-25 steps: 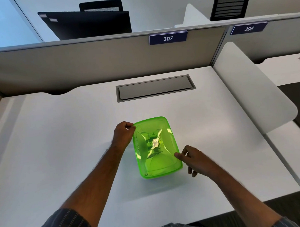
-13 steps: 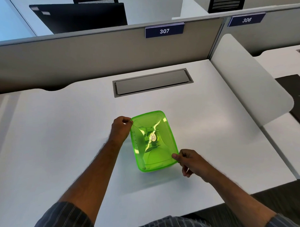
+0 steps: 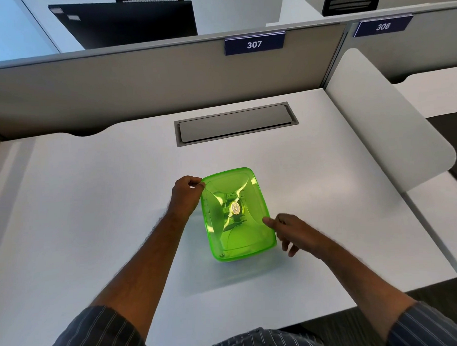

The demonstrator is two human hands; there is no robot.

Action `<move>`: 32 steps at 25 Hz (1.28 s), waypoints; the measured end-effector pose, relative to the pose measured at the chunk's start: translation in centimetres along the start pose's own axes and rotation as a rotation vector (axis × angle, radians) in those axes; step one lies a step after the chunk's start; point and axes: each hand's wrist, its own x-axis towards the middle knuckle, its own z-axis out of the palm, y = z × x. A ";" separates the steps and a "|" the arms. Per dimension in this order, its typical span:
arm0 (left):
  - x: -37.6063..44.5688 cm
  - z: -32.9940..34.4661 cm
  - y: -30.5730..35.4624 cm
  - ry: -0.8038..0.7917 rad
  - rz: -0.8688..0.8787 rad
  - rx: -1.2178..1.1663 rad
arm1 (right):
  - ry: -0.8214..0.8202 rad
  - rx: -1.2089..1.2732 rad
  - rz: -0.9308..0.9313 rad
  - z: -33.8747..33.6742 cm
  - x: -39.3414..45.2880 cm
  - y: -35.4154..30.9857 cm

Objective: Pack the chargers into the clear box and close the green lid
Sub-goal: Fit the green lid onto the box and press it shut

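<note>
A translucent green lid (image 3: 240, 237) lies flat over the clear box in the middle of the white desk (image 3: 93, 203). The box is almost wholly hidden under it. Dim shapes and a pale round sticker show through the lid's centre; I cannot make out the chargers. My left hand (image 3: 185, 195) pinches the lid's far left corner. My right hand (image 3: 294, 230) is at the lid's right rim, with thumb and forefinger closed on the edge and the other fingers hanging loose beside the box.
A grey cable hatch (image 3: 236, 124) is set into the desk behind the box. A beige partition (image 3: 141, 80) marked 307 closes the back, and a white rounded divider (image 3: 389, 131) stands on the right. A dark mat (image 3: 454, 139) lies on the neighbouring desk.
My right hand has slid from the lid's near right corner farther up its right rim. My left hand keeps its pinch on the far left corner. The view shifted slightly.
</note>
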 end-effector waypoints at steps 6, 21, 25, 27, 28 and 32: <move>-0.1 0.1 0.0 0.007 0.000 -0.003 | 0.282 -0.255 -0.140 0.7 6.8 -6.2; 0.6 0.2 -0.8 0.013 -0.011 -0.061 | 0.455 -0.591 -0.281 1.3 15.2 -11.8; 0.8 0.2 -1.1 0.010 -0.015 -0.068 | 0.471 -0.539 -0.300 1.5 15.7 -11.2; 0.9 0.2 -1.2 0.003 -0.019 -0.096 | 0.479 -0.530 -0.306 1.5 15.8 -11.0; 0.8 0.2 -1.3 0.000 -0.019 -0.106 | 0.483 -0.529 -0.302 1.5 15.8 -10.9; -0.9 0.5 -2.3 -0.009 -0.006 -0.124 | 0.492 -0.538 -0.259 1.6 15.9 -10.6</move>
